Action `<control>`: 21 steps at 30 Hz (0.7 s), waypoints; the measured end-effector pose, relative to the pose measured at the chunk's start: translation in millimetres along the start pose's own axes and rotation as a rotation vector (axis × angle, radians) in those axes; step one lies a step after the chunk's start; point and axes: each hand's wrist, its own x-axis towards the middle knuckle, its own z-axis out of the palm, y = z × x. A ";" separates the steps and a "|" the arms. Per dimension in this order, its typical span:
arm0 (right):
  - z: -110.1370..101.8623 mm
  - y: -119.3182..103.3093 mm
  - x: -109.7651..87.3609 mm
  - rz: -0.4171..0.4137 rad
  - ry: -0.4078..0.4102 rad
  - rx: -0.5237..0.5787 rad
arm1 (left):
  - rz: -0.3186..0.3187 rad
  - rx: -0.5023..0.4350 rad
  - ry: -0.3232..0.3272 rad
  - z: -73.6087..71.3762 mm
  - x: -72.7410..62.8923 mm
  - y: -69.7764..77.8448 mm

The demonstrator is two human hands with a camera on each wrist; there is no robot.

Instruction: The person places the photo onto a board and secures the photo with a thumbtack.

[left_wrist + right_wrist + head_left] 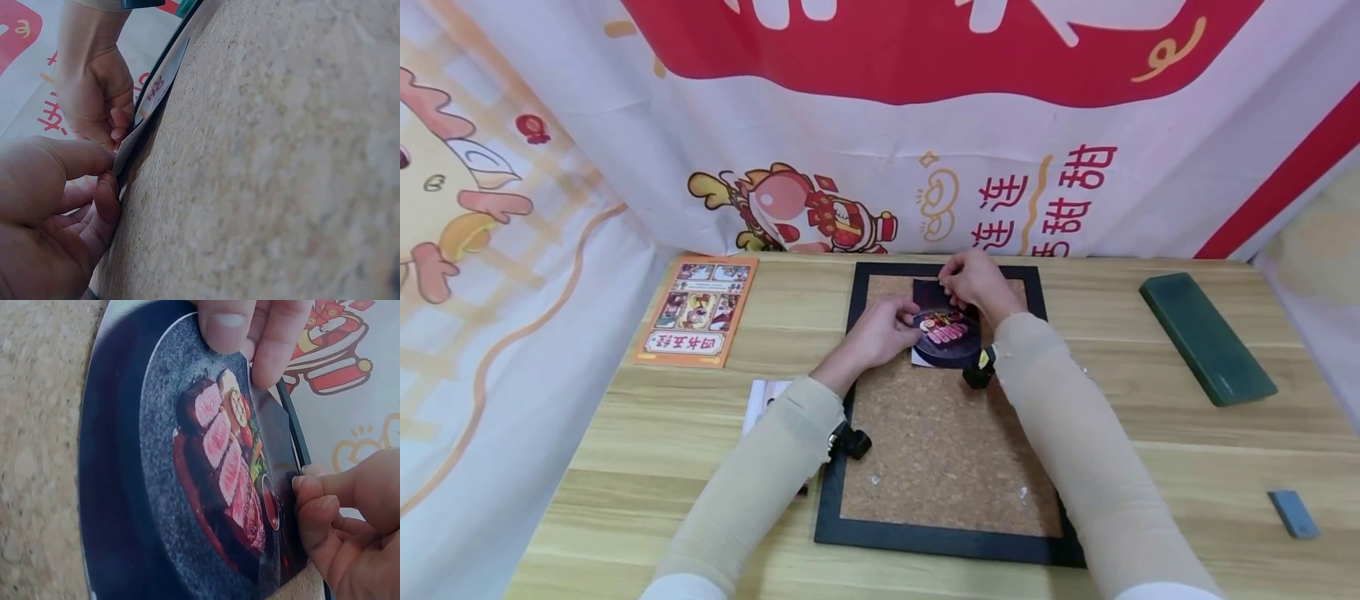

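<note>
A dark photo of sliced steak on a round plate lies over the upper part of a cork board with a black frame. My left hand pinches the photo's left edge, thumb on its printed face. In the left wrist view, that edge of the photo stands slightly raised from the cork. At the photo's top edge, close to the frame, my right hand has thumb and forefinger pinched together. In the right wrist view the right fingertips meet at this edge; I cannot tell whether they also hold something small.
An orange booklet lies at the back left, and white printed paper is partly under the left forearm. On the right are a long green block and a small blue-grey block. A printed cloth hangs behind the table.
</note>
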 end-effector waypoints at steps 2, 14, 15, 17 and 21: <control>0.7 -0.4 0.2 -0.006 0.004 -0.027 | 0.000 -0.003 -0.005 0.2 0.2 -0.3; 0.8 -4.8 -3.1 -0.022 0.004 -0.059 | 0.003 0.000 -0.011 -0.6 0.2 -1.3; 0.5 -4.8 -2.7 -0.019 0.003 -0.062 | 0.005 0.000 -0.011 -0.6 0.1 -1.1; 0.2 -5.0 -1.9 -0.015 0.004 -0.068 | 0.010 0.002 -0.012 -0.7 0.1 -0.9; 0.4 -4.7 -0.6 -0.018 0.011 -0.080 | 0.012 -0.001 -0.014 -1.4 -0.3 -0.4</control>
